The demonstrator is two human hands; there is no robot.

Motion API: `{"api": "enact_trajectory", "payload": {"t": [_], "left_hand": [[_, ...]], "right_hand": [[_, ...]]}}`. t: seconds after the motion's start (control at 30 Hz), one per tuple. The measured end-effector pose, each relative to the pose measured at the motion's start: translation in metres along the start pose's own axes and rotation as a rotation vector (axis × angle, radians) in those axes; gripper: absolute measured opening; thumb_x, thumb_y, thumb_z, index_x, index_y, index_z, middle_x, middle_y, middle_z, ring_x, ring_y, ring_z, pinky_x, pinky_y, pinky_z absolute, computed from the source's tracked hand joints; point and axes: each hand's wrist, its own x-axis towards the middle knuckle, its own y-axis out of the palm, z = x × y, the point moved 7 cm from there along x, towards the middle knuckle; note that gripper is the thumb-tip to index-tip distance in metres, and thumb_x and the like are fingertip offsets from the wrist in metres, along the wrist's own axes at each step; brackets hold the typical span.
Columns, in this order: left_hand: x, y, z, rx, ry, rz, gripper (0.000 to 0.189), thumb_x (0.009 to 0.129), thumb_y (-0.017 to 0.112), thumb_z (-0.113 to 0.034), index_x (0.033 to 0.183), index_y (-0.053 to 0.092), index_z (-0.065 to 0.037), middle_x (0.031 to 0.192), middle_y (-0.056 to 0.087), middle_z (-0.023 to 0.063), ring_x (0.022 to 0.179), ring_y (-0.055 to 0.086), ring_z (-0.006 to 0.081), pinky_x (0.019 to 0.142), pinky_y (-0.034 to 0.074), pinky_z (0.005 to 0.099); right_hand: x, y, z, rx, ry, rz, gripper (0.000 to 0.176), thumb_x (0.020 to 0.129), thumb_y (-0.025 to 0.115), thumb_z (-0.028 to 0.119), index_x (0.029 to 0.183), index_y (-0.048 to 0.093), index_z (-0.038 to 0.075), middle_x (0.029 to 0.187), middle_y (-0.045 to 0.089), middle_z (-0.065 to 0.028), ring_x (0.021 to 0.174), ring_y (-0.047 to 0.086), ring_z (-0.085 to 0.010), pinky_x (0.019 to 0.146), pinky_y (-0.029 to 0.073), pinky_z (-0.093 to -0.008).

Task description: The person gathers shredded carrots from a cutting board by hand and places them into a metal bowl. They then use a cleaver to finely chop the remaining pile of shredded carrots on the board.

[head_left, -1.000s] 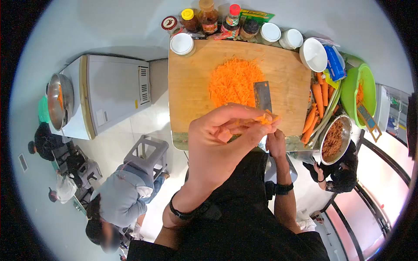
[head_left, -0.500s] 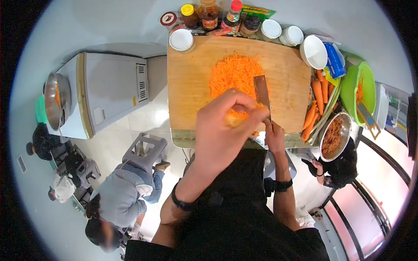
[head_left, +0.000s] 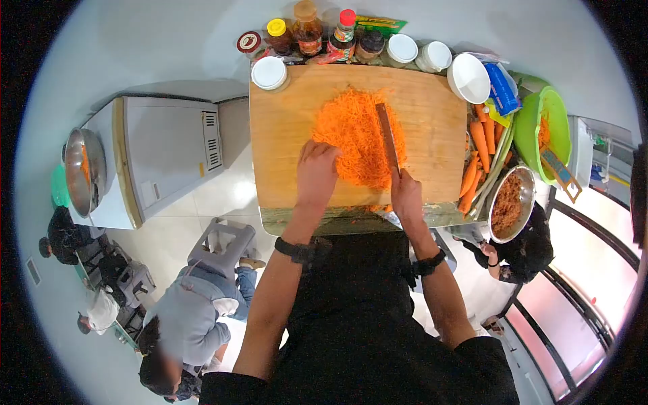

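Note:
A heap of shredded carrot [head_left: 354, 138] lies in the middle of the wooden cutting board [head_left: 287, 101]. At its left edge, my left hand [head_left: 317, 177] rests with the fingers bent downward against the shreds, with nothing visible in its grasp. My right hand [head_left: 407, 196] grips a cleaver [head_left: 387, 138] by the handle at the heap's right side. The cleaver's blade stands nearly on edge among the shreds, pointing away from me. My right fingers cover most of the handle.
Whole carrots [head_left: 478, 138] and green onions [head_left: 496, 162] lie right of the board. Beside them are a metal bowl of brown minced food [head_left: 511, 204] and a green basin [head_left: 533, 131]. Jars and bottles [head_left: 308, 30] line the back. A seated person [head_left: 192, 314] is at lower left.
My left hand has come down from above the board to the heap's left edge. The cleaver has turned more on edge, and the view has shifted slightly.

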Motion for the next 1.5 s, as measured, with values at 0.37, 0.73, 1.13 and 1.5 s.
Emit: {"api": "enact_trajectory", "payload": {"t": [0.37,0.73,1.13,1.5], "left_hand": [[-0.009,-0.013,-0.023,-0.174,0.032,-0.028,0.026,0.074,0.053,0.009,0.089,0.065,-0.008,0.094,0.065,0.0125,0.096,0.060,0.0329,0.100,0.042,0.0461],[-0.014,-0.010,-0.055,-0.475,-0.253,-0.302,0.014,0.079,0.061,0.007,0.086,0.067,-0.004,0.088,0.064,0.0102,0.079,0.064,0.0255,0.072,0.052,0.0350],[-0.040,0.027,-0.030,-0.244,-0.362,-0.123,0.020,0.095,0.055,-0.019,0.107,0.069,-0.010,0.106,0.068,0.0124,0.103,0.062,0.0310,0.087,0.050,0.0440],[-0.065,0.113,0.007,-0.029,-0.196,0.311,0.055,0.091,0.057,-0.019,0.143,0.042,-0.012,0.158,0.020,0.0116,0.143,0.024,0.0345,0.114,0.031,0.0461]], "right_hand": [[0.017,0.036,-0.013,-0.039,-0.306,0.000,0.035,0.097,0.054,0.027,0.079,0.058,-0.003,0.066,0.057,-0.0297,0.063,0.058,-0.0482,0.055,0.046,-0.0526],[0.028,0.012,-0.003,-0.176,-0.215,0.193,0.036,0.098,0.050,0.029,0.083,0.059,-0.003,0.069,0.060,-0.0304,0.068,0.060,-0.0489,0.062,0.048,-0.0562],[0.032,0.002,-0.011,-0.156,-0.224,0.230,0.042,0.098,0.049,0.033,0.080,0.059,-0.004,0.069,0.060,-0.0301,0.068,0.060,-0.0492,0.062,0.050,-0.0551],[0.028,-0.005,-0.013,-0.120,-0.182,0.191,0.043,0.098,0.048,0.034,0.081,0.060,-0.003,0.075,0.061,-0.0324,0.070,0.060,-0.0510,0.062,0.049,-0.0553]]}}
